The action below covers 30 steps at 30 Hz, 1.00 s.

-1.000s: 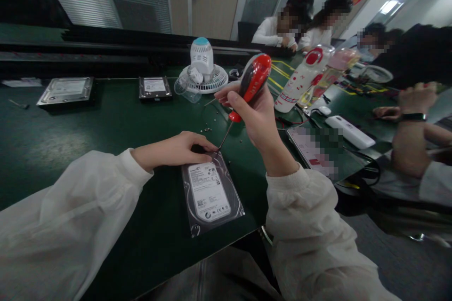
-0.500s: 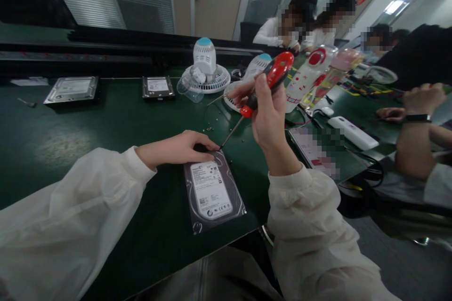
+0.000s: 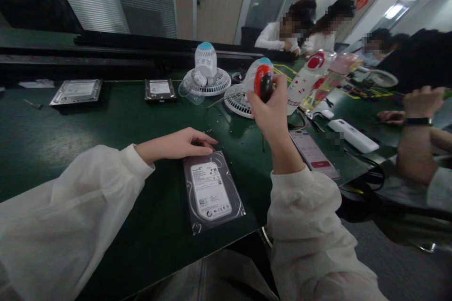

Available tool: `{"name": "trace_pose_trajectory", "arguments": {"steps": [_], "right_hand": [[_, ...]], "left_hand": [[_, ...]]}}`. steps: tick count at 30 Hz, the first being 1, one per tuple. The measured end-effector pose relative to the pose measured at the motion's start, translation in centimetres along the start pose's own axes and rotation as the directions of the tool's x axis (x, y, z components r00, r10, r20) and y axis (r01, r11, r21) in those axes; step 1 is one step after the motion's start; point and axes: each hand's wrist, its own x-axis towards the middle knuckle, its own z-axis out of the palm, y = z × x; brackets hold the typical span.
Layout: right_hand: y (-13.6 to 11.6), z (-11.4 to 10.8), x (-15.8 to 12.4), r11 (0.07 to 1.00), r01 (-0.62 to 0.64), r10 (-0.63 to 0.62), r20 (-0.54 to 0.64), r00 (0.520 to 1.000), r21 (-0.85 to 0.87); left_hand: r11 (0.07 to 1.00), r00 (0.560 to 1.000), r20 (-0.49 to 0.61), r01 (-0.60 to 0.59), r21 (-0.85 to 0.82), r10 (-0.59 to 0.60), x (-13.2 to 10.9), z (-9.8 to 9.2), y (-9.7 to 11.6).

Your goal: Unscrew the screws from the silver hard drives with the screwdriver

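A hard drive (image 3: 212, 193) with a white label lies flat near the front edge of the green table. My left hand (image 3: 183, 143) rests at its top end, thumb along the drive's edge and fingers bent above it; whether a small thing sits between the fingertips is too small to tell. To the right and higher, my right hand (image 3: 271, 106) is wrapped round the red and black handle of a screwdriver (image 3: 263, 82). Its dark shaft points down, off the drive. Several tiny screws (image 3: 219, 122) are scattered behind the drive.
Two more drives (image 3: 79, 91) (image 3: 160, 90) lie at the back left. Small white fans (image 3: 206, 68) stand behind my hands. At right are a phone (image 3: 314, 153), a white power bank (image 3: 353, 135), cables and bottles (image 3: 309, 77). Other people sit beyond, one person's forearm (image 3: 416, 141) at far right.
My right hand has swung the screwdriver from the drive's top corner, so its shaft now hangs downward to the right. My left hand has barely moved.
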Motion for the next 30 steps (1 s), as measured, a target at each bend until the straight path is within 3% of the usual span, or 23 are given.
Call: {"name": "trace_pose_trajectory", "arguments": {"steps": [2, 4, 8, 15, 20, 26, 30], "right_hand": [[0.1, 0.3, -0.4, 0.979, -0.066, 0.076, 0.041, 0.996, -0.194], [0.2, 0.8, -0.8, 0.914, -0.135, 0.168, 0.054, 0.984, -0.382], [0.3, 1.6, -1.0, 0.790, -0.222, 0.293, 0.034, 0.955, -0.572], [0.7, 2.5, -0.8, 0.681, -0.240, 0.432, 0.115, 0.894, -0.691], [0.7, 3.0, -0.8, 0.629, -0.234, 0.485, 0.140, 0.863, -0.741], [0.4, 3.1, -0.8, 0.623, -0.205, 0.475, 0.157, 0.866, -0.755], [0.8, 3.1, -0.9, 0.644, -0.194, 0.467, 0.179, 0.866, -0.740]], "left_hand": [[0.998, 0.989, -0.148, 0.026, 0.052, -0.018, 0.2, -0.1, -0.4], [0.991, 0.949, -0.312, 0.088, 0.104, -0.051, 0.4, -0.3, -1.0], [0.962, 0.867, -0.488, 0.210, 0.175, -0.101, 0.5, -0.5, -2.3], [0.921, 0.856, -0.517, 0.218, 0.324, -0.020, 1.0, 0.5, -1.4], [0.917, 0.848, -0.530, 0.211, 0.338, 0.000, 1.7, 1.0, -0.9], [0.961, 0.824, -0.566, 0.157, 0.226, -0.001, 2.1, 0.9, -1.3], [0.997, 0.802, -0.596, 0.067, 0.023, -0.040, 2.2, 0.6, -0.3]]}}
